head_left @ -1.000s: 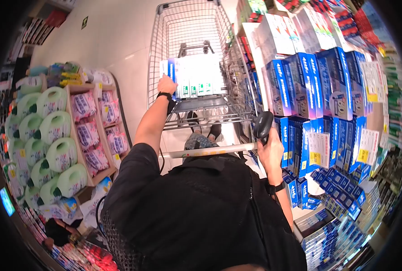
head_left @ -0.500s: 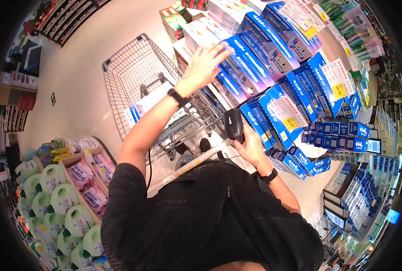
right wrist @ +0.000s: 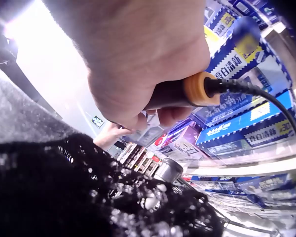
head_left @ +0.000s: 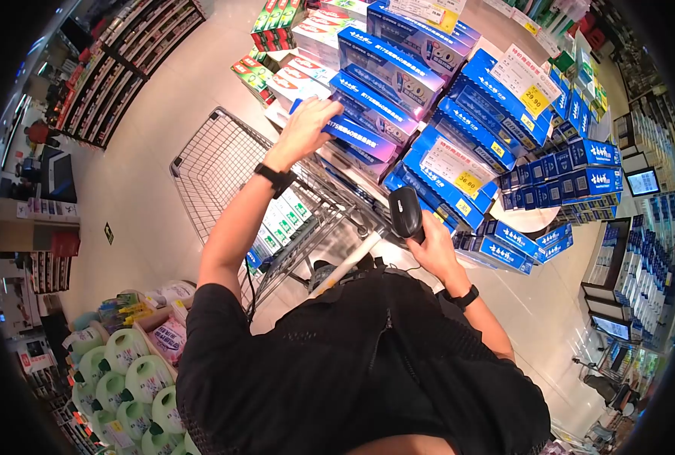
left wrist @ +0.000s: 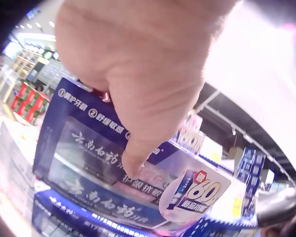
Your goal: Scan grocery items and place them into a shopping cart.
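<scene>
My left hand (head_left: 309, 123) reaches up to the shelf display and grips the end of a long blue toothpaste box (head_left: 356, 138). In the left wrist view the fingers (left wrist: 138, 158) curl over the top edge of that blue box (left wrist: 103, 170) and press on its printed front. Lower down, my right hand (head_left: 431, 249) holds a black barcode scanner (head_left: 406, 212) upright next to the cart handle (head_left: 350, 262). The right wrist view shows the same right hand (right wrist: 138, 74) wrapped round the scanner's grip (right wrist: 187, 91), which has an orange collar and a black cable (right wrist: 266, 98).
A wire shopping cart (head_left: 216, 163) stands in front of me with several white boxes (head_left: 277, 224) in it. Stacked blue boxes with price tags (head_left: 466, 182) fill the display on the right. Green detergent jugs (head_left: 125, 379) sit at the lower left. Pale floor (head_left: 140, 220) lies to the left of the cart.
My left hand left the white boxes in the cart, rose to the shelf with fingers spread, and now grips a blue box. The view swung right; the scanner hand stayed by the handle.
</scene>
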